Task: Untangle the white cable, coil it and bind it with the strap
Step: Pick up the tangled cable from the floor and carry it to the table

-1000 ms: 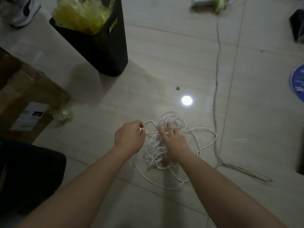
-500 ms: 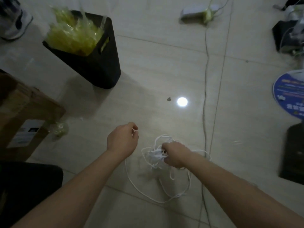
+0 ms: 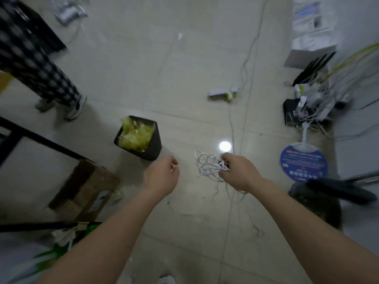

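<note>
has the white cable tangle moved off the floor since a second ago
Yes. The white cable tangle lay spread on the tiled floor; now the right hand holds it bunched up above the tiles.

you see a white cable [image 3: 209, 163], a black bin [image 3: 152, 149] of yellow plastic [image 3: 135, 135], black-and-white checked trousers [image 3: 30, 58], and a blue fan [image 3: 303, 162].

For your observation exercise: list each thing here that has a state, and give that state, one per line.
white cable: tangled, bunched in the right hand, lifted
right hand: closed on the tangle
left hand: pinching a bit of white, likely the cable's end
black bin: upright, full of yellow plastic
cardboard box: closed
</note>
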